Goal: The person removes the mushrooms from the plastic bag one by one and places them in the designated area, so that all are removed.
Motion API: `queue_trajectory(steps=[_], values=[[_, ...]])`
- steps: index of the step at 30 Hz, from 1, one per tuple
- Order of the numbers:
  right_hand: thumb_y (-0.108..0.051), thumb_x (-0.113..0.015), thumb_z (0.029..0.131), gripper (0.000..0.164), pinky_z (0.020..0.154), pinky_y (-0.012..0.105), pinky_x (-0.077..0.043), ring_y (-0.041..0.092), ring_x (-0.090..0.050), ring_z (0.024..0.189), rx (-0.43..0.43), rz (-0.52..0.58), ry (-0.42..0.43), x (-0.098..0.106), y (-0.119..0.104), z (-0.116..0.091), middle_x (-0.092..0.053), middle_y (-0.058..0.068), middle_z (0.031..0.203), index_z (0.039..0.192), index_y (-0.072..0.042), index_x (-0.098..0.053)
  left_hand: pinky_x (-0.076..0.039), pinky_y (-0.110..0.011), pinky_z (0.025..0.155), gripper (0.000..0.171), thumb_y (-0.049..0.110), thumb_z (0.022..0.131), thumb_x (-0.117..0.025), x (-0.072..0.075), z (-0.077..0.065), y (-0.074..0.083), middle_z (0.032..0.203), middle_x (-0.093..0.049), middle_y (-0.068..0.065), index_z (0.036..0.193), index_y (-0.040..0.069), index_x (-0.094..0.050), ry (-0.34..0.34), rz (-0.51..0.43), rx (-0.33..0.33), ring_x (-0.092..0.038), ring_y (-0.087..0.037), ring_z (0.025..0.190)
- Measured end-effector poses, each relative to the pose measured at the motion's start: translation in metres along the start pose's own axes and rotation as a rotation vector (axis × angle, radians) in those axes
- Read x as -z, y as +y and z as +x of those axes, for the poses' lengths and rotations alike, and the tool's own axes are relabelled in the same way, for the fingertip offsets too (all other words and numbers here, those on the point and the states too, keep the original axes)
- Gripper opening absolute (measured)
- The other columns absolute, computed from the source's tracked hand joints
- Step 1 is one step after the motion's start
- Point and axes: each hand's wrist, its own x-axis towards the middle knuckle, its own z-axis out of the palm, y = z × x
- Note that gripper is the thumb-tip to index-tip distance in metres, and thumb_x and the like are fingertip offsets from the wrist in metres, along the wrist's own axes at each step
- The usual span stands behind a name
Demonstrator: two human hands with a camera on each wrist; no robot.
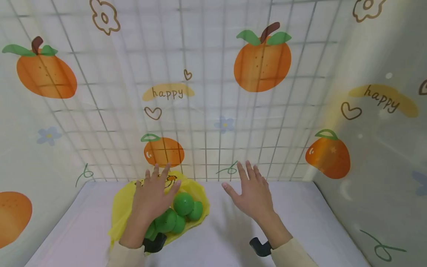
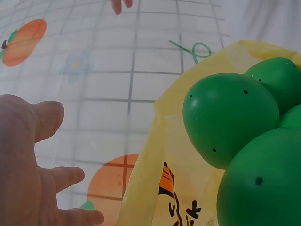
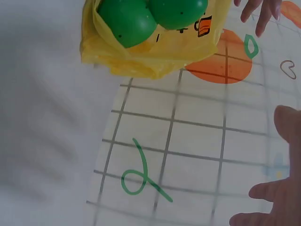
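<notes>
Several round green balls [image 1: 184, 203] with small dark dots lie in a yellow plastic bag [image 1: 121, 200] on the left half of the table. The bag has orange and black print on it. My left hand [image 1: 152, 198] is held over the bag with fingers spread, overlapping some of the balls in the head view. To the right of the bag, my right hand [image 1: 254, 194] hovers above the table, its fingers spread and nothing in them. In the left wrist view, the green balls [image 2: 230, 120] sit beside the left thumb and fingers, apart from them.
The pale table [image 1: 213, 241] meets a white curtain [image 1: 207, 111] printed with oranges and hearts, which rises at the back and both sides. A grid shows through it at the back. Black straps [image 1: 261, 247] sit at both wrists.
</notes>
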Motion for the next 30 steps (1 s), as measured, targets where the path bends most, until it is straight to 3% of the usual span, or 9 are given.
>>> queue_trajectory(steps=[9,16,22,30], values=[[-0.066,-0.058,0.099,0.091,0.109,0.077,-0.035,0.051,-0.029,0.153,-0.020,0.137,-0.004,-0.010,-0.013,-0.005,-0.028,0.024,0.169,0.164,-0.007,-0.034,-0.022,-0.077,0.116,0.087,0.076,0.103,-0.026,0.004,-0.009,-0.011,0.171,-0.024,-0.022,0.169,0.019,-0.026,-0.004,-0.059,0.025,-0.022,-0.052,0.154],[-0.067,-0.055,0.099,0.090,0.111,0.076,-0.034,0.050,-0.031,0.152,-0.033,0.184,-0.029,-0.019,-0.022,-0.009,-0.033,0.025,0.167,0.164,-0.007,-0.035,-0.021,-0.076,0.117,0.077,0.062,0.108,-0.037,0.014,-0.020,-0.018,0.171,-0.024,-0.021,0.168,0.014,-0.028,-0.008,-0.153,0.045,-0.022,-0.051,0.154],[-0.068,-0.055,0.099,0.091,0.110,0.075,-0.037,0.048,-0.033,0.151,-0.057,0.258,-0.062,-0.024,-0.032,-0.012,-0.033,0.025,0.166,0.164,-0.007,-0.034,-0.023,-0.076,0.116,0.072,0.058,0.110,-0.037,0.023,-0.030,-0.027,0.170,-0.026,-0.020,0.168,0.016,-0.029,-0.002,-0.234,0.070,-0.022,-0.050,0.155],[-0.066,-0.056,0.100,0.088,0.105,0.074,-0.042,0.050,-0.042,0.145,-0.080,0.304,-0.060,-0.035,-0.042,-0.015,-0.039,0.026,0.162,0.163,-0.007,-0.037,-0.038,-0.074,0.108,0.061,0.042,0.112,-0.041,0.025,-0.040,-0.040,0.167,-0.036,-0.019,0.165,0.013,-0.035,0.026,-0.268,0.116,-0.040,-0.048,0.147]])
